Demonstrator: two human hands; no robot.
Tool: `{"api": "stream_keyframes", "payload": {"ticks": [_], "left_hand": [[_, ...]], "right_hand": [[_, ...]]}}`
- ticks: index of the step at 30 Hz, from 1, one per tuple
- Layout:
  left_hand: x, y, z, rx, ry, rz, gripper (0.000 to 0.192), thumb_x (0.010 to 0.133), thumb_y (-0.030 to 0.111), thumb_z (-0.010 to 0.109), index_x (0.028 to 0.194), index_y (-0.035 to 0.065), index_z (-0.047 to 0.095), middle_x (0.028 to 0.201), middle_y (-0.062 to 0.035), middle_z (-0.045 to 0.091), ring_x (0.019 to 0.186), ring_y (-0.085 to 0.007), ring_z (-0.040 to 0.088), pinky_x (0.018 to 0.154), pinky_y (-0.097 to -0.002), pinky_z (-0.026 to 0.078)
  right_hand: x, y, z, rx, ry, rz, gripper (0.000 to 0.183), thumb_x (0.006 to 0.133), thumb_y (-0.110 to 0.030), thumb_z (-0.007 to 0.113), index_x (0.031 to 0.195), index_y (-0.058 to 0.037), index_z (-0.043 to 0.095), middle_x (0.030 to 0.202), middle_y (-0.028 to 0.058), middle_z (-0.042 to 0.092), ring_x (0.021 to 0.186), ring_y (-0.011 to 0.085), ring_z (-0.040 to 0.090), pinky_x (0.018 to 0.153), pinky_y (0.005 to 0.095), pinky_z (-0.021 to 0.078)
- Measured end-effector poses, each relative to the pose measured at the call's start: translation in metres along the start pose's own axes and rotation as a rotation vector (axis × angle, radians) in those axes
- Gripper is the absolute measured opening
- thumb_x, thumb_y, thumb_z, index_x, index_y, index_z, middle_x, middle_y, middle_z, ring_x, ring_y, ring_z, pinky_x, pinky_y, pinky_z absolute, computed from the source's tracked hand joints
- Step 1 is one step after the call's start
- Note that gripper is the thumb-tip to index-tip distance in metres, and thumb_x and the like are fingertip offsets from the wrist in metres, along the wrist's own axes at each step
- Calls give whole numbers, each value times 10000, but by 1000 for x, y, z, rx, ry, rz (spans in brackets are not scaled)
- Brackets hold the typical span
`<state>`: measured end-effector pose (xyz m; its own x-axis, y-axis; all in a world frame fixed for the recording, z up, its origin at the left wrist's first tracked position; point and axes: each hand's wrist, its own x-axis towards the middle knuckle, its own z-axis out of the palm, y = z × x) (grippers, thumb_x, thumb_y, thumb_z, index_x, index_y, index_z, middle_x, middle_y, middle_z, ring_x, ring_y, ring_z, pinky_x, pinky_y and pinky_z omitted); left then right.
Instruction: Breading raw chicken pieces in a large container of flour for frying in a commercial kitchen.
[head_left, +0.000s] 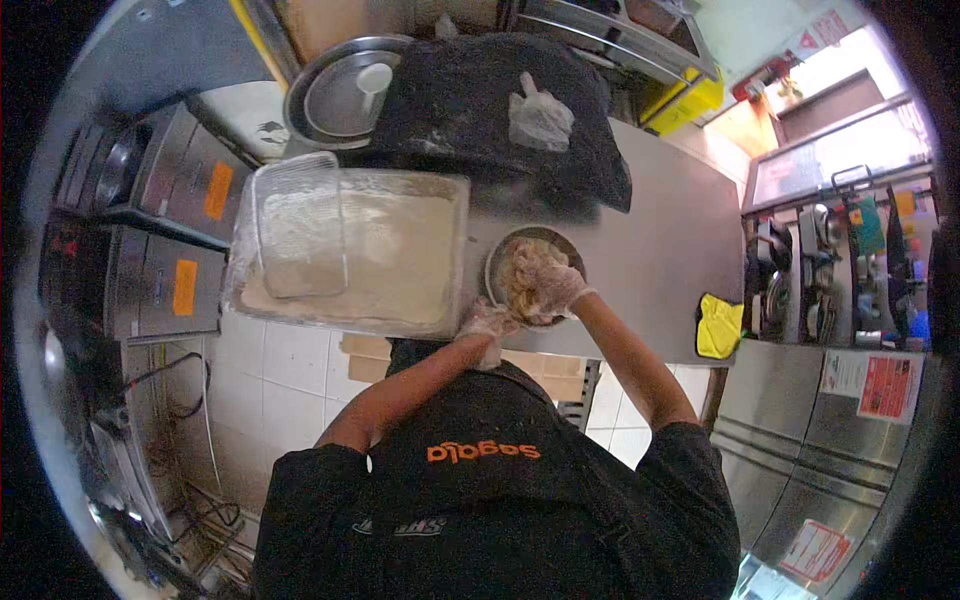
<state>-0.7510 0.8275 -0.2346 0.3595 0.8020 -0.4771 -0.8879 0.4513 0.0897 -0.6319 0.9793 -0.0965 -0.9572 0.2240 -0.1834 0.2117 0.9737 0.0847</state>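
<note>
A round metal bowl (576, 251) stands near the front edge of the steel table, with pale, wet-looking food pieces (519, 279) in it. My right hand (553, 283), in a clear plastic glove, reaches into the bowl and lies on the food; its fingertips are hard to make out. At the bowl's lower left rim is my left hand (491, 321), also gloved, its fingers bent by the rim. Left of the bowl sits a large clear plastic tub (463, 255) of pale flour (397, 255). A wire basket (343, 247) lies across the tub's left part.
Behind the tub and bowl lies black plastic sheeting (480, 97) with a crumpled clear plastic piece (541, 120) on it. A large round metal pan (300, 112) is at the back left. A yellow cloth (718, 326) hangs at the table's right front corner (731, 358).
</note>
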Motion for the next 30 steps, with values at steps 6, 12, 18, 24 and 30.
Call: {"api": "stream_keyframes", "payload": {"ticks": [6,12,18,24,30], "left_hand": [[-5,-11,-17,1401,170,281,431,888,341,369,1214,61,372,1275,-96,335,1130,-301,381,923,-416,346],[6,-18,-7,790,-175,640,659,815,54,488,1296,207,65,1211,-158,352,967,-345,499,694,-539,476],[-31,-6,40,123,238,179,673,825,53,478,1315,159,29,1215,-158,369,934,-336,521,689,-416,508],[-39,0,44,1561,-153,873,477,833,103,491,1228,119,224,1110,-128,443,829,-283,570,698,-364,511],[-41,4,62,321,239,240,407,798,51,533,1123,92,292,1061,-136,459,777,-279,577,623,-359,533]], "right_hand": [[0,-7,4,78,-31,494,623,690,-223,586,1264,-200,346,1224,121,429,1090,270,447,938,377,338],[10,28,55,199,-40,643,508,669,-176,596,1155,-109,463,1120,138,511,1037,280,490,885,370,387],[9,4,-8,584,27,372,698,536,-232,713,1165,-103,440,1122,163,504,1020,306,492,886,374,385],[-3,19,6,353,186,173,548,613,-155,644,1130,-106,471,1090,158,523,1001,305,504,811,370,427],[26,-67,-99,347,-213,527,377,761,-151,466,1118,-28,461,1102,176,494,1015,277,497,828,378,418]]}}
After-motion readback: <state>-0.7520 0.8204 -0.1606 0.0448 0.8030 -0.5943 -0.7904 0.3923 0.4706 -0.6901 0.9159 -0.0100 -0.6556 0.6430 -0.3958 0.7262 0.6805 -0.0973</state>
